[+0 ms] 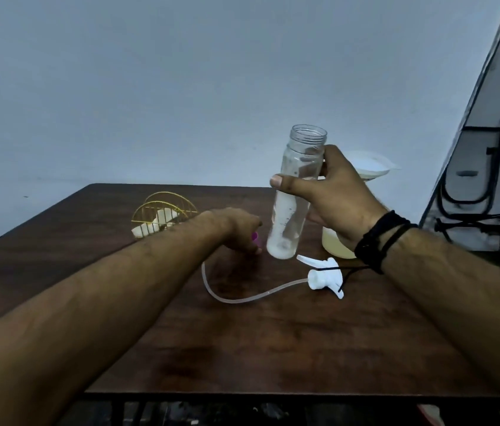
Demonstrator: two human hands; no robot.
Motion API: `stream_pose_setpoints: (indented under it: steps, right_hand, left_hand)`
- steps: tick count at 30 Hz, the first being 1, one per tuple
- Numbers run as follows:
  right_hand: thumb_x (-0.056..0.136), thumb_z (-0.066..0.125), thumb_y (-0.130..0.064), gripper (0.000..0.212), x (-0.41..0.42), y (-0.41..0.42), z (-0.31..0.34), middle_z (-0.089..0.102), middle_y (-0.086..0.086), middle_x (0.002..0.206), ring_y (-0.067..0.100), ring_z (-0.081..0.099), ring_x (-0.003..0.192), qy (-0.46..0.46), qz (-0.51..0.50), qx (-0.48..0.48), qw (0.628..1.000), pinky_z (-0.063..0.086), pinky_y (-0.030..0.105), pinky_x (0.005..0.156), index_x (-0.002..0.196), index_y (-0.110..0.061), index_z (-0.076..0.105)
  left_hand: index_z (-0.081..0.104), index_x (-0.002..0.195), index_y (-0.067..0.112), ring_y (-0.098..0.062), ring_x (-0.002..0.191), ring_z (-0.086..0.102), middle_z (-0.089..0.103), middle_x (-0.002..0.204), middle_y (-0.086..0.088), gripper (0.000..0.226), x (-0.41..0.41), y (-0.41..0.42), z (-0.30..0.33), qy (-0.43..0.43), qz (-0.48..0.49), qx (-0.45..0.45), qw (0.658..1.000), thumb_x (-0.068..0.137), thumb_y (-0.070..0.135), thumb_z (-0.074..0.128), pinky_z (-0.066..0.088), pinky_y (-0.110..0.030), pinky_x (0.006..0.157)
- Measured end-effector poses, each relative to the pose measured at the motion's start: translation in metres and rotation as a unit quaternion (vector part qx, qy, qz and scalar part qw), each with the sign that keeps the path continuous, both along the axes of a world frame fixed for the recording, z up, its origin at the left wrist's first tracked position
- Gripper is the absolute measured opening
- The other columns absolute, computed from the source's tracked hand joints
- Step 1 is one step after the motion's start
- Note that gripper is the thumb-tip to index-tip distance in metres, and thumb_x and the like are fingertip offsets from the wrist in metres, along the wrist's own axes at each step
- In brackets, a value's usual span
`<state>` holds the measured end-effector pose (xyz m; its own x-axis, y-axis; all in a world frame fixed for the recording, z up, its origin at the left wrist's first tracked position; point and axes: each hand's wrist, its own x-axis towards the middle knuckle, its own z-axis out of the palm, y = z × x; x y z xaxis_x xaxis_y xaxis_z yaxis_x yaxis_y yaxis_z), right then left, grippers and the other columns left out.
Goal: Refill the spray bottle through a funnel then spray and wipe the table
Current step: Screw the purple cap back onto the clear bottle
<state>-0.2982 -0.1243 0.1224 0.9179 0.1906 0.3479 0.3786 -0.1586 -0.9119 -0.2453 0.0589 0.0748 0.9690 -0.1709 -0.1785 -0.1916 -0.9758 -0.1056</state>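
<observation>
My right hand [331, 195] grips a clear, uncapped spray bottle [296, 192] around its middle and holds it nearly upright above the dark wooden table [273, 348]. The bottle looks almost empty. Its white trigger head [324, 276], with a long curved clear tube [227, 295], lies on the table below my right wrist. My left hand [236, 230] rests low on the table beside the bottle's base, fingers closed over a small pink-purple object [40, 236] that is mostly hidden; it may be the funnel.
A gold wire basket [162, 218] with pale cloth pieces stands at the back left. Behind my right hand sits a container of yellowish liquid [334, 245] with a white lid [368, 166] above it. A black metal frame [473, 186] leans at the far right.
</observation>
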Motion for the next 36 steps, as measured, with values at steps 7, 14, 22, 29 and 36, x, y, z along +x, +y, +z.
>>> stream_pose_setpoints:
  steps: [7,14,22,29,36]
  right_hand:
    - [0.085,0.086,-0.029,0.055,0.009,-0.005,-0.018,0.067,-0.001,0.118,0.017,0.069,0.111,0.030,-0.005,-0.046,0.998,0.059,0.047,0.097,0.128,-0.022,0.052]
    - [0.094,0.077,-0.033,0.056,0.043,0.040,-0.029,0.061,-0.003,0.113,0.013,0.063,0.103,0.001,-0.028,-0.108,0.994,0.053,0.032,0.093,0.133,-0.014,0.042]
    - [0.099,0.068,-0.038,0.066,0.071,0.091,-0.028,0.062,0.010,0.124,0.026,0.062,0.112,0.006,-0.007,-0.133,0.991,0.046,0.034,0.088,0.146,-0.014,0.029]
    - [0.105,0.060,-0.033,0.049,0.077,0.098,-0.030,0.056,0.011,0.127,0.026,0.061,0.109,0.031,0.017,-0.103,0.994,0.046,0.032,0.080,0.134,-0.017,0.024]
    - [0.105,0.059,-0.029,0.059,0.077,0.105,-0.049,0.050,0.018,0.143,0.030,0.060,0.118,-0.005,0.006,-0.065,0.998,0.044,0.034,0.087,0.145,-0.012,0.020]
  left_hand:
    - [0.058,0.138,0.023,-0.026,0.121,0.060,0.062,0.136,-0.004,0.046,0.010,-0.001,-0.011,-0.008,0.033,-0.033,0.999,0.095,0.041,0.063,0.050,-0.036,0.100]
    - [0.050,0.144,0.026,-0.030,0.118,0.058,0.061,0.129,-0.013,0.050,-0.007,0.049,0.035,-0.168,-0.003,-0.070,0.983,0.100,0.051,0.050,0.042,-0.034,0.088]
    - [0.050,0.128,0.031,-0.023,0.098,0.064,0.058,0.121,-0.007,0.048,-0.026,0.096,0.096,-0.270,-0.012,-0.197,0.943,0.090,0.056,0.065,0.054,-0.041,0.086]
    - [0.053,0.117,0.030,-0.015,0.085,0.069,0.064,0.111,-0.002,0.035,-0.019,0.067,0.124,-0.349,-0.043,-0.339,0.873,0.093,0.054,0.062,0.046,-0.023,0.064]
    - [0.046,0.126,0.020,-0.025,0.091,0.062,0.065,0.108,-0.008,0.051,0.000,0.041,0.112,-0.292,-0.017,-0.222,0.930,0.094,0.058,0.058,0.053,-0.040,0.080]
